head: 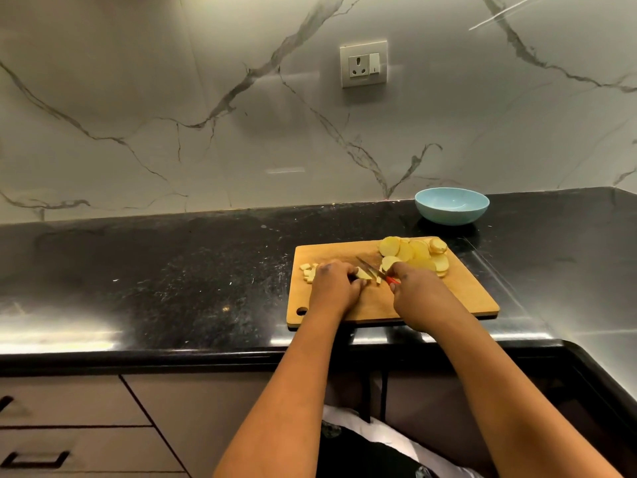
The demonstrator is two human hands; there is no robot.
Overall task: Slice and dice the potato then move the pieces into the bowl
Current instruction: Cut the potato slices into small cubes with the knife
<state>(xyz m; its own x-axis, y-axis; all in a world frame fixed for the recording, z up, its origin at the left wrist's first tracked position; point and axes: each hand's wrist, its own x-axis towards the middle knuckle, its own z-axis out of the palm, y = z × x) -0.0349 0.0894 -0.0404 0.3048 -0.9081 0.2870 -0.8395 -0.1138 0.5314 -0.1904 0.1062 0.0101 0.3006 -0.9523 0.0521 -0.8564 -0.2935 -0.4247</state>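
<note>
We list, from the left: small pale diced potato pieces (306, 271) at the left edge of our rectangular wooden cutting board (375, 300) on the black speckled stone worktop (172, 270). Left hand (332, 288), grip clamped on a potato slice (362, 273). Red-handled knife (374, 269), right hand (418, 293) closed around its handle. Round yellow potato slices (415, 254) heaped at the board's far right. Light blue round bowl (451, 205) behind, apart from the board.

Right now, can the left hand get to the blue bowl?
Probably not easily: the left hand is pinning potato, and the blue bowl sits behind the board's far right corner, past the right hand and knife.
</note>
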